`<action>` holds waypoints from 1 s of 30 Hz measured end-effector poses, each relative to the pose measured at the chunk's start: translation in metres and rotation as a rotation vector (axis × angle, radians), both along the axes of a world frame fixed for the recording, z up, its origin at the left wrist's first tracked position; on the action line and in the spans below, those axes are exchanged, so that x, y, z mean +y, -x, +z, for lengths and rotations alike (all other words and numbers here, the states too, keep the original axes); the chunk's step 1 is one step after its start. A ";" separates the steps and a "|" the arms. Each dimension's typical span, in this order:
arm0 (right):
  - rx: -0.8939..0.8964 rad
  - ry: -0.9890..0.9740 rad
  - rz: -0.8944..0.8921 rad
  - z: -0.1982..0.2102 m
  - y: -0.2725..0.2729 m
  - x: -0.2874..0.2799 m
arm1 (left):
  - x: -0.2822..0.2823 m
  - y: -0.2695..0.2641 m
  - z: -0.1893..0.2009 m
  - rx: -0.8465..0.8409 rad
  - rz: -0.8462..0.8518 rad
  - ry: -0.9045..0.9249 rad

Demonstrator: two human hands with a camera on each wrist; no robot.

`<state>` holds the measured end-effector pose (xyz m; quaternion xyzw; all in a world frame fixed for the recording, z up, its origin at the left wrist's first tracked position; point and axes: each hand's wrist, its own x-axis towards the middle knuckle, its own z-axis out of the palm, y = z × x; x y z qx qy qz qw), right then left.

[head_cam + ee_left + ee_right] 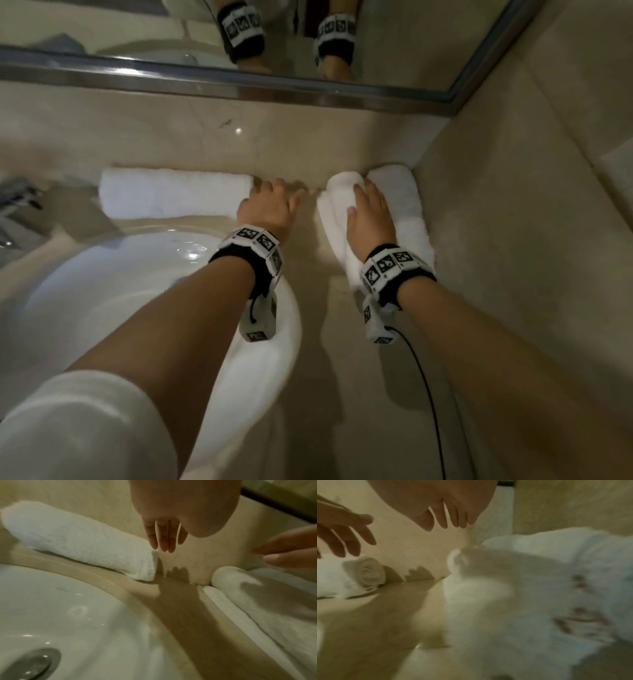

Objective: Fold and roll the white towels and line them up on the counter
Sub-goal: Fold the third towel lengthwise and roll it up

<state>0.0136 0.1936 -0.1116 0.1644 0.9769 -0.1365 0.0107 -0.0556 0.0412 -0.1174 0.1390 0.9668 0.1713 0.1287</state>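
Two hands, fingers straight, holding nothing: left hand (270,205) beside rolled towel (174,192); right hand (368,219) above half-rolled towel (404,205) on desk (318,308).

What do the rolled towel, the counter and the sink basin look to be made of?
Rolled towel: white terry cloth, judging by its fuzzy looped nap. Counter: beige polished stone, perhaps marble, with faint veining and a light glint. Sink basin: glossy white, likely glazed ceramic, given its sharp highlights.
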 end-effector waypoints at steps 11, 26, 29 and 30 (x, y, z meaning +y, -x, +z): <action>-0.029 0.117 0.304 -0.014 0.051 -0.114 | -0.118 0.026 -0.026 0.092 0.286 0.206; -0.332 -0.163 0.403 -0.028 0.083 -0.133 | -0.143 0.038 -0.022 -0.010 0.283 0.073; -0.377 -0.090 0.330 -0.029 0.066 -0.117 | -0.122 0.031 -0.022 -0.025 0.242 0.023; -0.390 -0.098 0.317 -0.028 0.058 -0.111 | -0.113 0.029 -0.022 -0.032 0.225 0.008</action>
